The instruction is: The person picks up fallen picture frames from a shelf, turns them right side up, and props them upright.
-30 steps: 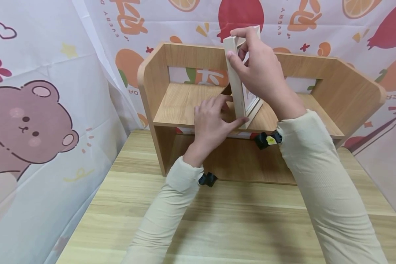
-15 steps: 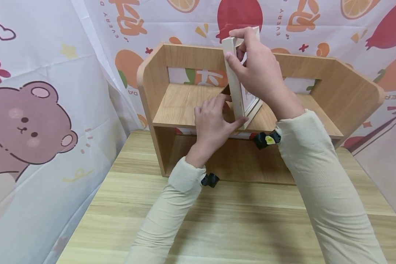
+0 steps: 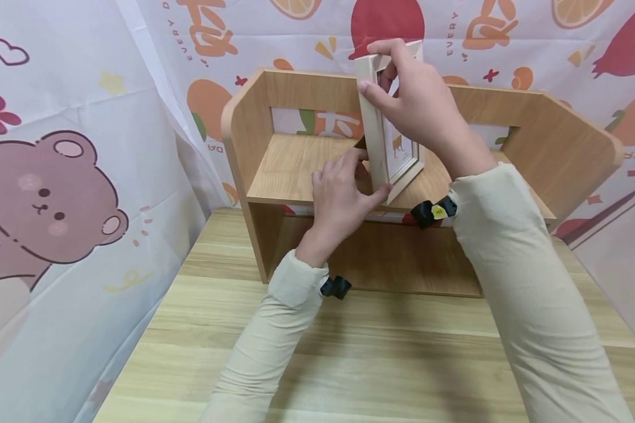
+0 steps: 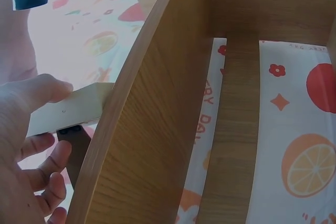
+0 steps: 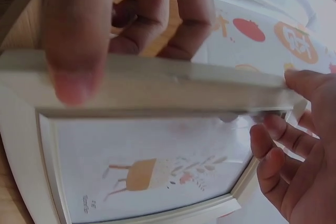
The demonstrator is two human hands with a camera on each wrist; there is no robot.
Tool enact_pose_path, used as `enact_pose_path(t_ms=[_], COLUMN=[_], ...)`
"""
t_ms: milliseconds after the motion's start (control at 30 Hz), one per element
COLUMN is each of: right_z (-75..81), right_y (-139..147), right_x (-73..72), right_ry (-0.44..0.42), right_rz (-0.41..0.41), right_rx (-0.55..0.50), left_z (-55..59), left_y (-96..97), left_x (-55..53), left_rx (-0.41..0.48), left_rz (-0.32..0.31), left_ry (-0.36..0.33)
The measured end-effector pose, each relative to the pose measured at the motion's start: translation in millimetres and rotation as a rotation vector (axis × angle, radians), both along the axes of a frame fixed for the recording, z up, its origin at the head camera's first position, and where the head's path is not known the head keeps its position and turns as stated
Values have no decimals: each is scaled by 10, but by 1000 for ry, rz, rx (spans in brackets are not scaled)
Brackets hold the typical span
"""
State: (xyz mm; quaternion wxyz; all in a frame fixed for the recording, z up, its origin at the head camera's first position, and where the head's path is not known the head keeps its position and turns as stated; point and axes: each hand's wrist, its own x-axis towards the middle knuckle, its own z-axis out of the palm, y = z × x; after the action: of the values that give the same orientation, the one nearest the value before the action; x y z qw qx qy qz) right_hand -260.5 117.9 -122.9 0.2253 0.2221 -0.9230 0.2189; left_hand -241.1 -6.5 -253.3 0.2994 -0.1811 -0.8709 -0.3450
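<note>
A cream picture frame (image 3: 372,129) stands upright on the upper board of a wooden desktop shelf (image 3: 291,170), its side edge toward me. Behind its glass is an animal drawing (image 5: 149,174), seen in the right wrist view. My right hand (image 3: 420,100) grips the upper corner, thumb on the side edge and fingers over the top. Low on the frame, my left hand (image 3: 340,194) pinches the bottom corner, thumb at the front edge and fingers behind. In the left wrist view, a dark stand leg (image 4: 77,148) shows behind the frame near the left fingers.
The shelf rests on a light wood table (image 3: 380,352). Its left side panel (image 3: 243,129) and right side panel (image 3: 571,141) rise beside the upper board. A lower compartment (image 3: 402,258) lies beneath. Printed cloth (image 3: 206,111) hangs behind and at the left.
The frame has turned slightly, so more of its picture side shows in the head view. My right hand has shifted a little with it; the left hand keeps its hold.
</note>
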Motion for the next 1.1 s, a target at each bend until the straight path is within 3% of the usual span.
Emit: enact_pose_path(t_ms=[333, 600, 1100], right_z=[53, 107, 129], right_y=[42, 106, 126], right_x=[-91, -117, -219], right_ry=[-92, -122, -139], right_rz=[45, 50, -40], right_rx=[-30, 17, 54], left_z=[19, 27, 58], left_y=[-65, -100, -155], left_x=[-30, -51, -47], left_rx=[11, 28, 30], left_rz=[-24, -48, -62], left_ry=[-54, -83, -110])
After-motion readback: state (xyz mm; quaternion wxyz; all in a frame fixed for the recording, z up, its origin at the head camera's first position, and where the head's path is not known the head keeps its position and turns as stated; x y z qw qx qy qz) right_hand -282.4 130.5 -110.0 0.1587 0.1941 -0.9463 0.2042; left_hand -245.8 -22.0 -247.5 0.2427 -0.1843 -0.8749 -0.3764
